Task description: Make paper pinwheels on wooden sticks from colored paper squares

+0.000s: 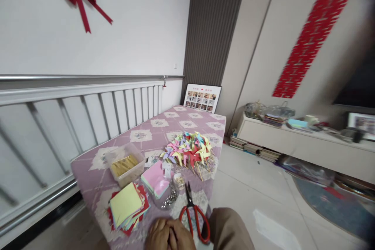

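At the near edge of the table, my left hand [158,235] and my right hand [181,236] rest together, fingers curled and touching. Whatever may be inside them is hidden. Red-handled scissors [190,206] lie just to the right, blades pointing away. Beyond my hands sits a clear container of small metal pins [169,200], with a small tub of pale pieces [179,181] behind it. A stack of coloured paper squares [125,205] is to the left, and pink paper squares [156,177] lie farther in. Many paper pinwheels on sticks [191,152] are heaped at the back right.
A plastic box [133,149] of gold-coloured sticks stands on the cloth-covered table [159,123]. White railings [114,111] run along the left. A framed photo board [202,98] leans at the far end. A low white cabinet [272,134] stands right, across the tiled floor.
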Available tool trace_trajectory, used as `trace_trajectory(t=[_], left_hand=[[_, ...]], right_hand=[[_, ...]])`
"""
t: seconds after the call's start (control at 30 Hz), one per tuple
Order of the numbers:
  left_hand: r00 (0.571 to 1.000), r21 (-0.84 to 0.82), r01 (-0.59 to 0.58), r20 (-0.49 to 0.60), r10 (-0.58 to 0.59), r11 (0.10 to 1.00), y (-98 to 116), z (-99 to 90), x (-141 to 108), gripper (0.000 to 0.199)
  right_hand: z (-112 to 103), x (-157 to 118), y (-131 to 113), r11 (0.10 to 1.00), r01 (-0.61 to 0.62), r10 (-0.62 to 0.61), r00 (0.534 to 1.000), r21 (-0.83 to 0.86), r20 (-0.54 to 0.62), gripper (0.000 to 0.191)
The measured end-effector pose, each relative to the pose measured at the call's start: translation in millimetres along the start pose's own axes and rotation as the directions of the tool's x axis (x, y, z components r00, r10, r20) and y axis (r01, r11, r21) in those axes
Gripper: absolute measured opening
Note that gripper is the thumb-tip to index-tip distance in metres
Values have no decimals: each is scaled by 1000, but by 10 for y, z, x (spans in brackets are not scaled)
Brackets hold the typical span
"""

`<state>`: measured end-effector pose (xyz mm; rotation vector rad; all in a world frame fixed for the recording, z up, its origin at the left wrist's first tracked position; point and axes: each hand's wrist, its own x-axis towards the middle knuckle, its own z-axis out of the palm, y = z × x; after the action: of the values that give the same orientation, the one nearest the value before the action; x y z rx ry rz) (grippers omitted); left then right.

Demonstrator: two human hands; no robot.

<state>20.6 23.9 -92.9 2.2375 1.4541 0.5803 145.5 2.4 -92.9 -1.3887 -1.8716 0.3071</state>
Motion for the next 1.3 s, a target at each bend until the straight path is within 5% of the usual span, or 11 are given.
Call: trace_trajectory(t=[0.23, 0.47, 0.6, 0.77, 0.97, 1.3], left_hand=[[997, -171, -31, -73, 19, 985, -80, -205, -240, 41], [994, -369, 27, -86, -63, 929, -180, -490, -481, 31], [934, -235, 128, -298, -197, 964, -362, -909, -442, 28], [839, 30, 234, -511, -186, 972, -835, -1231, -228, 29], [917, 228, 200, -385, -100, 953, -1146, -1250, -37, 50], [960, 203, 166, -256, -112, 965, -1120, -1246, 32, 39]], right_hand=[[-10, 37, -52, 1000, 29, -29, 987, 1, 160, 36], [106, 29, 110, 981, 143, -136, 989, -129, 62, 45], [134, 68, 90, 957, 207, -172, 969, -205, 177, 61], [140, 187, -74, 929, 122, 42, 903, -350, 427, 71], [107, 291, -233, 905, 117, 156, 802, -408, 576, 74], [117, 272, -245, 904, 126, 149, 803, -409, 577, 74]])
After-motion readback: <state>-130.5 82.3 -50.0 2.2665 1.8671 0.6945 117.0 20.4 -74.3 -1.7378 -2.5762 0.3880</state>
